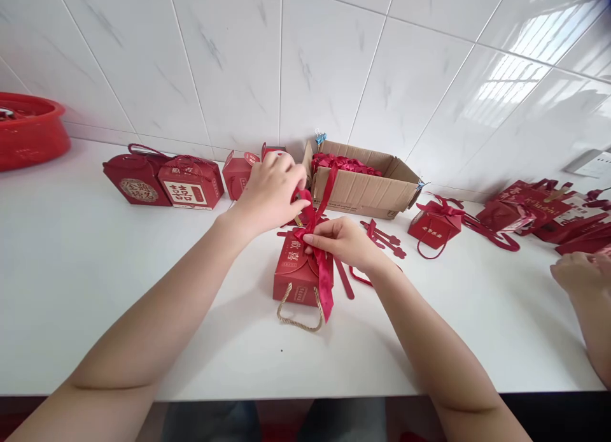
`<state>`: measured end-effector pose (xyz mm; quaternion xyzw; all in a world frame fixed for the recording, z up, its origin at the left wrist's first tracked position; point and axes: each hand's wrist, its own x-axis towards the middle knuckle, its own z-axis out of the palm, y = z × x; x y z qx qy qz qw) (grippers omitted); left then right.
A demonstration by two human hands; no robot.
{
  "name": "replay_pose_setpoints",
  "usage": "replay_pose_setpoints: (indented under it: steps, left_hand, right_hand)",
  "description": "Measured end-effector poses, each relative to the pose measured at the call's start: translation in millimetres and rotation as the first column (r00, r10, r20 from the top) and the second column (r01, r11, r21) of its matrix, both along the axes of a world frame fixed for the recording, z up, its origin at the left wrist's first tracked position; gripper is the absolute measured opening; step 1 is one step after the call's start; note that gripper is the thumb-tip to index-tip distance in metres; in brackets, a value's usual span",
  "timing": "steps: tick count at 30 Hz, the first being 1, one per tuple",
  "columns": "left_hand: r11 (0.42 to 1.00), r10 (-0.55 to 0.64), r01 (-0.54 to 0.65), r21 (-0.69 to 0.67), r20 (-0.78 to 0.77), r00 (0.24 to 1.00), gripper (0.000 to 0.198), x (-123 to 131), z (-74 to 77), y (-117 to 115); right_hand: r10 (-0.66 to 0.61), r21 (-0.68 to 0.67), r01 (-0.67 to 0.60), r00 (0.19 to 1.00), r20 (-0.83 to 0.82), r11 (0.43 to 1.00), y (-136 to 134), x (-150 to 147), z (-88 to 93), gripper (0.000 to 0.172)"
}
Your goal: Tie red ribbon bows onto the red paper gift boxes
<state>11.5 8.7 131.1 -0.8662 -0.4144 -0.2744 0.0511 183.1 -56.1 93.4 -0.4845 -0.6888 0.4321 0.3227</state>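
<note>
A small red gift box [294,273] with gold characters and a beige rope handle lies flat on the white table [95,289] in the middle. A red satin ribbon [321,257] runs over it, one tail hanging past its near edge. My left hand [270,190] is closed, pinching the ribbon's upper end just above the box. My right hand [341,238] pinches the ribbon at the knot on the box top.
A cardboard carton [363,187] of red ribbons stands at the back. Finished red boxes [165,181] line the wall at left; a red basin [28,130] sits far left. More red boxes [436,224] and bags lie right, by another person's hand [580,273].
</note>
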Motion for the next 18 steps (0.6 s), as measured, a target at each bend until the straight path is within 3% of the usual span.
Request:
replay_pose_setpoints:
  steps: [2, 4, 6, 9, 18]
  left_hand:
    - [0.969, 0.006, -0.015, -0.246, -0.04, 0.999, 0.031, -5.4, 2.3, -0.6]
    - [0.862, -0.108, 0.046, -0.505, -0.093, 0.99, 0.039, -11.7, 5.8, -1.0]
    - [0.77, -0.231, 0.12, -0.627, -0.098, 0.968, 0.039, -15.7, 8.4, -0.5]
    - [0.717, -0.31, 0.2, -0.668, -0.049, 0.949, 0.037, -16.0, 9.1, 1.8]
    - [0.588, -0.259, 0.38, -0.714, 0.278, 0.925, 0.015, -10.1, 4.3, 4.8]
  right_hand:
    - [-0.02, 0.01, 0.021, 1.0, -0.006, 1.0, 1.8, 0.1, -1.3, 0.033]
    - [-0.026, 0.022, 0.027, 1.0, -0.015, 0.999, 3.5, 1.0, -2.3, 0.032]
    - [-0.023, 0.046, 0.024, 1.0, -0.018, 0.999, 4.7, 1.8, -3.6, 0.031]
    - [-0.03, 0.067, 0.032, 0.999, -0.034, 0.997, 5.1, 1.3, -6.8, 0.029]
    - [-0.071, 0.174, 0.076, 0.997, -0.033, 0.982, -2.0, -3.1, -16.0, 0.024]
